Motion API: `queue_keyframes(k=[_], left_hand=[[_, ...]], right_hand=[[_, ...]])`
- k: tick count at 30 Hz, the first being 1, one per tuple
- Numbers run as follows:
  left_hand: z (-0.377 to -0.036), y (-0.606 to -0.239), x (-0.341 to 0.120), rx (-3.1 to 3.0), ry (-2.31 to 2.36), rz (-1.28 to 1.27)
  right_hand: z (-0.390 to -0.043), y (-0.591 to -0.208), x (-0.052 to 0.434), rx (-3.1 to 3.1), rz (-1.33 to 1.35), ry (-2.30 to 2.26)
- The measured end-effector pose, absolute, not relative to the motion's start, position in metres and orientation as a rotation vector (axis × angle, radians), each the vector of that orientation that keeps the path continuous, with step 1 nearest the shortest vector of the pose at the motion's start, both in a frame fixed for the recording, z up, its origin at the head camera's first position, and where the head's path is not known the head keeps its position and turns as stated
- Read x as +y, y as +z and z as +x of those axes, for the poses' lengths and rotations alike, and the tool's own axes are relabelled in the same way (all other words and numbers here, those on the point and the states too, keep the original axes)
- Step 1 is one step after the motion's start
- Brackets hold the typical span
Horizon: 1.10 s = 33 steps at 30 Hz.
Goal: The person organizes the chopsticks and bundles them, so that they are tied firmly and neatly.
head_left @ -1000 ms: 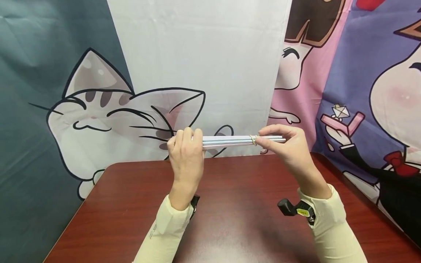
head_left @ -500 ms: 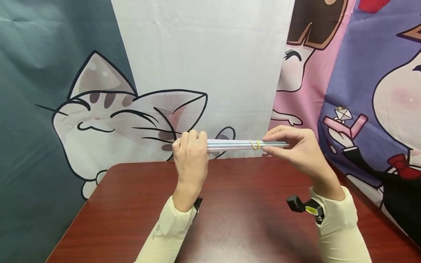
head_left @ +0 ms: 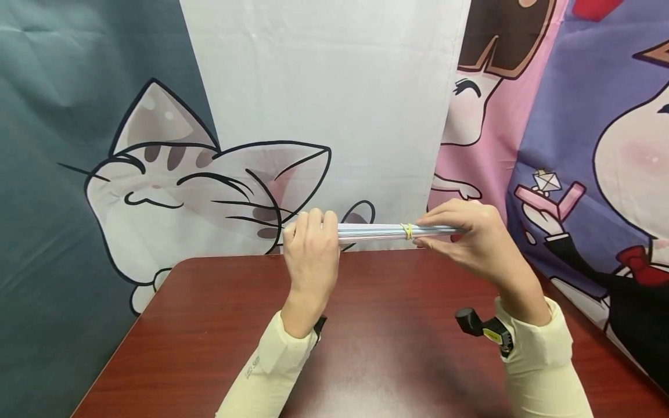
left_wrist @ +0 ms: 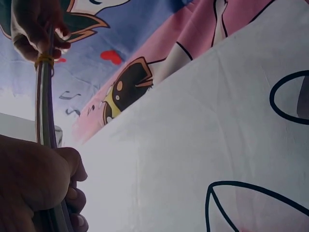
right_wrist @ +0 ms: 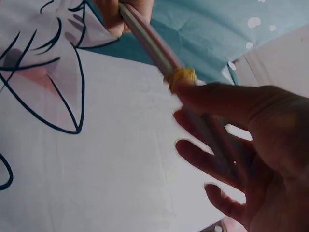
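Note:
A bundle of long thin pastel sticks [head_left: 371,233], pale blue, white and pink, is held level above the table. Their exact kind cannot be told. A yellow rubber band [head_left: 407,231] is wound round the bundle towards its right end. My left hand [head_left: 312,255] grips the left part in a fist, hiding that end. Beside the band, my right hand [head_left: 470,238] pinches the bundle between thumb and fingers. In the right wrist view, the thumb [right_wrist: 217,100] lies against the band, with the other fingers behind the sticks. The left wrist view shows the left fist [left_wrist: 43,179] round the sticks.
Below the hands lies a reddish-brown wooden table [head_left: 219,325]. A cartoon-printed cloth backdrop [head_left: 334,87] hangs behind it and along both sides. Each wrist wears a small black camera, such as the right wrist camera [head_left: 486,331].
Both hands have shifted slightly right in view, the left one drawing a little closer to the right. The rubber band's loops, spread apart half a second ago, now lie closer together.

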<state>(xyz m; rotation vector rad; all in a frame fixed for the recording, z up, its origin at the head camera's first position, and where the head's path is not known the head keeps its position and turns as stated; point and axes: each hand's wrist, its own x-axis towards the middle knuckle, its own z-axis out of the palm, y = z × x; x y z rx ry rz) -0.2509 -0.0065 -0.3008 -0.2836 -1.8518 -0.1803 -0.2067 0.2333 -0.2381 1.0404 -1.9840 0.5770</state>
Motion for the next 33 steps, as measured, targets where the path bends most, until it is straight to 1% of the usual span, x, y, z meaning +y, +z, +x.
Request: queue_keyframes(k=[5, 13, 18, 24, 33], left_hand=[[-0.249, -0.302, -0.003, -1.851, -0.147, -0.276], [-0.249, -0.304, 0.003, -1.817, -0.110, -0.263], [-0.248, -0.307, 0.009, -1.825, -0.080, -0.286], [-0.251, -0.307, 0.005, -1.851, -0.125, -0.292], [-0.247, -0.307, 0.009, -1.812, -0.109, -0.248]], right_hand=[[-0.203, -0.241, 0.224, -2.009, 0.973, 0.356], [-0.206, -0.249, 0.217, -2.018, 0.934, 0.376], [-0.215, -0.254, 0.214, -2.066, 1.010, 0.444], [-0.214, -0.244, 0.227, -2.022, 1.134, 0.624], [-0.212, -0.250, 0.209, -2.062, 0.989, 0.470]])
